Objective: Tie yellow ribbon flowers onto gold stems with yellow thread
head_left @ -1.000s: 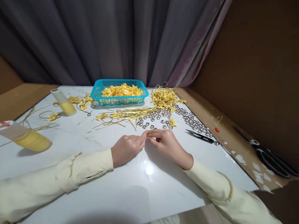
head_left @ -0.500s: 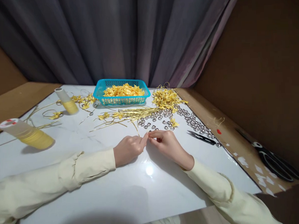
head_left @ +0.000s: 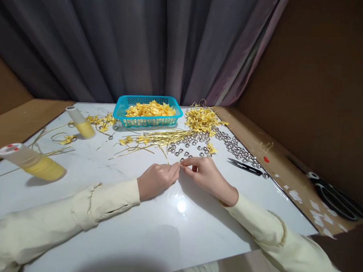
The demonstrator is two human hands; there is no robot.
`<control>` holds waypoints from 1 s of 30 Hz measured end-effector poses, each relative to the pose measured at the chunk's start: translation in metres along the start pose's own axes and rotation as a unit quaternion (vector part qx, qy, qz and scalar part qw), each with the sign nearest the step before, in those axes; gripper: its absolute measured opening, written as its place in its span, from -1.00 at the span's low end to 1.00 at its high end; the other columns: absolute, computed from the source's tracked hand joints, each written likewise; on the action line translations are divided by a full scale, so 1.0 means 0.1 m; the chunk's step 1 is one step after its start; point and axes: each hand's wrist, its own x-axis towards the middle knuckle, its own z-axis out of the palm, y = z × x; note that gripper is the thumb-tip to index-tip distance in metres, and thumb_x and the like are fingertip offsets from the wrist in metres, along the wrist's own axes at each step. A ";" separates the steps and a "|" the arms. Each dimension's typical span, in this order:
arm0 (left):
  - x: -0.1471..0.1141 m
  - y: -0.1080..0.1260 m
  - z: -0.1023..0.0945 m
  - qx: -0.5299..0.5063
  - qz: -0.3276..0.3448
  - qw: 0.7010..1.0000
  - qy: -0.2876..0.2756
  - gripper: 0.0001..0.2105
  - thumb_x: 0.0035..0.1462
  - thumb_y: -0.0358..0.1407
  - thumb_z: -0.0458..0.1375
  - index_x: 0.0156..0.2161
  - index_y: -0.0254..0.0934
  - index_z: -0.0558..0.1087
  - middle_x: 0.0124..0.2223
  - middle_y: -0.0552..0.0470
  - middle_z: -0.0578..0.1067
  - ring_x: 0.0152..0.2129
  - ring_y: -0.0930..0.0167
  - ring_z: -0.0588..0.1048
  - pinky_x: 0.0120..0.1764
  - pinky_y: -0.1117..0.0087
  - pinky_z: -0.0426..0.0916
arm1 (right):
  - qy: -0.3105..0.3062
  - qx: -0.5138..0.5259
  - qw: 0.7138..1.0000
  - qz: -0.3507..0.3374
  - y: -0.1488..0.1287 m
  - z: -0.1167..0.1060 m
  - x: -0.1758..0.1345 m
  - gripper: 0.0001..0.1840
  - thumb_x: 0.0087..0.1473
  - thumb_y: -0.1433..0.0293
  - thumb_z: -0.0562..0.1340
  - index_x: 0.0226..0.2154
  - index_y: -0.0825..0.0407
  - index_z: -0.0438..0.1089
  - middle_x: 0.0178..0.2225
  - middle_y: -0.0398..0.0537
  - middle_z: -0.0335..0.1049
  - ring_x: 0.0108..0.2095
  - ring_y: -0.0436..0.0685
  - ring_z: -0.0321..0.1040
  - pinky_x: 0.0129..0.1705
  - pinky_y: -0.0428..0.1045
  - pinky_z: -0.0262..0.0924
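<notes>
My left hand (head_left: 159, 180) and my right hand (head_left: 205, 175) meet fingertip to fingertip over the middle of the white table. Both are closed in a pinch; whatever lies between the fingertips is too small and covered to make out. Just beyond them are scattered silver heart-shaped beads (head_left: 186, 154) and a single yellow bow (head_left: 211, 148). A bundle of gold cords (head_left: 166, 136) stretches behind my fingers. Thread snips (head_left: 245, 166) with black handles lie right of my right hand.
A blue basket (head_left: 152, 122) of yellow bows stands at the back, beside a heap of corded bows (head_left: 203, 119). Two spools of yellow ribbon, a near one (head_left: 44, 168) and a far one (head_left: 85, 129), stand left. Large black scissors (head_left: 333, 197) lie at the right.
My left index finger has bent in, and the fingers of both hands have shifted slightly at the pinch. Objects on the table stay in place.
</notes>
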 end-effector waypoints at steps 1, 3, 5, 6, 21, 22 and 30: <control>0.00 0.00 0.01 -0.014 -0.014 1.000 -0.007 -0.76 0.31 -0.40 -0.15 -0.19 -0.40 0.36 -0.53 0.03 0.48 -0.62 0.42 0.49 -0.58 0.49 0.30 | -0.002 -0.003 1.000 0.001 0.00 0.00 0.00 -0.74 0.03 0.57 0.16 -0.39 0.04 0.57 -0.32 -0.06 0.59 -0.42 0.08 0.44 -0.33 -0.07 0.23; 0.00 -0.01 0.01 -0.049 -0.049 0.997 -0.025 -0.76 0.30 -0.39 -0.14 -0.17 -0.40 0.37 -0.53 0.03 0.49 -0.61 0.43 0.50 -0.55 0.49 0.30 | -0.006 -0.007 1.000 0.003 0.00 0.00 0.00 -0.73 0.03 0.57 0.16 -0.39 0.03 0.57 -0.33 -0.08 0.59 -0.43 0.06 0.44 -0.33 -0.07 0.22; 0.00 -0.02 0.01 -0.098 -0.085 0.991 -0.039 -0.78 0.27 -0.38 -0.10 -0.16 -0.38 0.39 -0.55 0.07 0.48 -0.63 0.45 0.47 -0.54 0.51 0.28 | -0.011 -0.009 1.000 0.005 0.00 -0.01 0.00 -0.73 0.02 0.58 0.16 -0.40 0.03 0.57 -0.34 -0.09 0.58 -0.44 0.05 0.43 -0.33 -0.08 0.21; 0.01 -0.02 0.00 -0.129 -0.103 0.985 -0.043 -0.79 0.25 -0.38 -0.07 -0.16 -0.37 0.40 -0.58 0.11 0.45 -0.65 0.47 0.45 -0.54 0.52 0.26 | -0.014 -0.010 1.000 0.006 0.00 -0.01 0.00 -0.73 0.02 0.58 0.16 -0.41 0.03 0.56 -0.35 -0.09 0.58 -0.44 0.05 0.42 -0.34 -0.08 0.21; 0.14 -0.13 -0.10 -0.460 -0.253 0.846 -0.090 -0.77 0.05 -0.26 0.07 -0.33 -0.41 0.47 -0.70 0.30 0.02 -0.72 0.58 0.00 -0.60 0.55 -0.03 | -0.067 0.039 0.996 0.041 0.00 -0.10 0.03 -0.78 0.04 0.52 0.17 -0.37 0.06 0.55 -0.34 -0.06 0.57 -0.42 0.04 0.39 -0.38 -0.09 0.18; 0.16 -0.14 -0.11 -0.481 -0.269 0.828 -0.101 -0.76 0.04 -0.24 0.08 -0.33 -0.41 0.47 -0.69 0.31 0.00 -0.71 0.58 -0.01 -0.61 0.55 -0.05 | -0.074 0.044 0.995 0.046 0.00 -0.11 0.03 -0.79 0.05 0.50 0.17 -0.37 0.07 0.55 -0.37 -0.07 0.56 -0.45 0.03 0.36 -0.40 -0.09 0.17; 0.22 -0.17 -0.20 -0.565 -0.342 0.735 -0.156 -0.73 0.03 -0.19 0.14 -0.29 -0.41 0.47 -0.73 0.29 0.08 -0.75 0.58 0.03 -0.64 0.53 -0.12 | -0.078 0.058 0.994 0.054 0.01 -0.17 0.04 -0.82 0.03 0.44 0.18 -0.40 0.08 0.52 -0.46 -0.10 0.52 -0.60 -0.04 0.22 -0.49 -0.10 0.12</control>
